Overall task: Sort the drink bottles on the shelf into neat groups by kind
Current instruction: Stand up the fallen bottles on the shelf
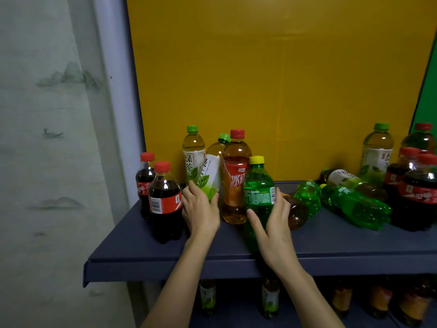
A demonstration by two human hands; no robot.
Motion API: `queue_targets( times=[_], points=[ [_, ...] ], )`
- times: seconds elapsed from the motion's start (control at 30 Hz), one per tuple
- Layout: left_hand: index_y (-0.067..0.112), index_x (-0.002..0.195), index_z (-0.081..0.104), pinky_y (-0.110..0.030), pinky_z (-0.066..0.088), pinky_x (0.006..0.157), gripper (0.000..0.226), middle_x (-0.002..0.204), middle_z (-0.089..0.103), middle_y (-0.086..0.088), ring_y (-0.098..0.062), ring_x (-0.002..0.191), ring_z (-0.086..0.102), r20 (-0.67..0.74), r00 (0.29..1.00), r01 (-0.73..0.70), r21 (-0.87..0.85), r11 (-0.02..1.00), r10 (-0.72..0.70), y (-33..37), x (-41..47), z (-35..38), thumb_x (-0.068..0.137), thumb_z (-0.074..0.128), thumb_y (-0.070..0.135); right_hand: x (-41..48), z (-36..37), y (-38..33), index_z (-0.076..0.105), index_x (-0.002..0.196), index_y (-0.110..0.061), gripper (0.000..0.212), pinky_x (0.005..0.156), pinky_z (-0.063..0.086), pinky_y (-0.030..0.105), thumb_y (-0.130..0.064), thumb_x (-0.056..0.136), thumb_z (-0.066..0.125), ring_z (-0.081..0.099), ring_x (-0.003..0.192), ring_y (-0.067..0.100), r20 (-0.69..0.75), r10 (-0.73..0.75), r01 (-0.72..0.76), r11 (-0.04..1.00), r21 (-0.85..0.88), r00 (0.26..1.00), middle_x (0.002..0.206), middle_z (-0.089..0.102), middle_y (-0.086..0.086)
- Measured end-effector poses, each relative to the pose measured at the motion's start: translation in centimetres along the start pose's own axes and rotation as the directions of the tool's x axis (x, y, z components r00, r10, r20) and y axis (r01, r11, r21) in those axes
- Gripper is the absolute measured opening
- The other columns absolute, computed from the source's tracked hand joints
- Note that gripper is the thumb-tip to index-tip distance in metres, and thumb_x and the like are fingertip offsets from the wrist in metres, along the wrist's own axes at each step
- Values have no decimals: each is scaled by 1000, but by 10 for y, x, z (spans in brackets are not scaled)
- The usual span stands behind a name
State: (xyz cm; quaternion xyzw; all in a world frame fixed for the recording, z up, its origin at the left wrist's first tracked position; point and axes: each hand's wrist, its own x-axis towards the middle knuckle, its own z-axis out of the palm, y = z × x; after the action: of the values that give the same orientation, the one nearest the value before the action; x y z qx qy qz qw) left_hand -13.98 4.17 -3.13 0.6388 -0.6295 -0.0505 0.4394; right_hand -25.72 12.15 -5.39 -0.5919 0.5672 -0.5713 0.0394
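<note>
The right hand [274,226] had its grip curled round an upright Sprite bottle [259,192]; the left hand [201,209] clasped a tilted green tea bottle [212,171]. Between both grips, slightly beyond, an iced tea bottle [235,181] stood on the shelf [142,245].

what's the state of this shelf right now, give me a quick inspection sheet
surface: dark blue shelf, kinds mixed
job's things: cola bottles upright at left; iced tea bottle upright; lying Sprite bottles and lying green tea bottle at right
clutter: nothing seen
hands: left hand grips tilted green tea bottle; right hand grips upright Sprite bottle
cables: nothing seen
surroundings: yellow back panel; lower-shelf bottles
</note>
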Motion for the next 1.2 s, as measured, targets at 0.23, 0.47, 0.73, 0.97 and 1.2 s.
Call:
queue_targets(
  times=[0.23, 0.47, 0.73, 0.97, 1.2],
  points=[
    [0, 143, 16, -37, 23, 107, 70, 143, 25, -18, -30, 134, 24, 24, 999, 48, -174, 984, -45, 1, -3, -1, 91, 53, 29, 5, 1, 7, 19, 144, -8, 74, 84, 16, -13, -19, 85, 63, 27, 109, -11, 16, -28, 28, 1000, 14, 999, 131, 29, 4],
    [-6, 137, 19, -36, 32, 105, 71, 139, 25, -22, -33, 129, 33, 47, 998, 59, -328, 943, -46, -1, -9, -2, 86, 62, 18, 7, 3, 11, 24, 140, -14, 69, 86, 25, 1, -23, 84, 65, 33, 110, -2, 43, 3, -4, 1000, 16, 999, 121, 32, -6],
    [-4, 141, 13, -37, 33, 104, 73, 142, 24, -21, -34, 130, 33, 115, 993, 69, -381, 922, -27, -5, -11, -3, 88, 59, 13, 9, 5, 11, 28, 138, -17, 68, 90, 31, 13, -29, 83, 66, 37, 110, 1, 41, 32, -31, 999, -15, 999, 121, 38, -6],
    [3, 137, 33, -25, 28, 107, 52, 140, 34, -10, -22, 130, 36, -168, 974, -215, -460, 862, 153, -11, -56, -16, 88, 53, 3, -4, -20, 4, 34, 140, -21, 49, 100, 31, 17, -26, 94, 50, 39, 122, 0, 63, 32, -29, 999, -37, 998, 131, 43, -11],
    [17, 95, 59, -26, 49, 73, 17, 91, 57, 9, -5, 85, 56, -239, 836, -542, -496, 678, 494, 36, -90, -21, 89, 45, 22, 13, -80, 23, 60, 111, -19, 21, 93, 46, 34, -14, 91, 54, 56, 104, 11, -22, 18, -22, 987, -160, 1000, 110, 61, -4]
  ],
)
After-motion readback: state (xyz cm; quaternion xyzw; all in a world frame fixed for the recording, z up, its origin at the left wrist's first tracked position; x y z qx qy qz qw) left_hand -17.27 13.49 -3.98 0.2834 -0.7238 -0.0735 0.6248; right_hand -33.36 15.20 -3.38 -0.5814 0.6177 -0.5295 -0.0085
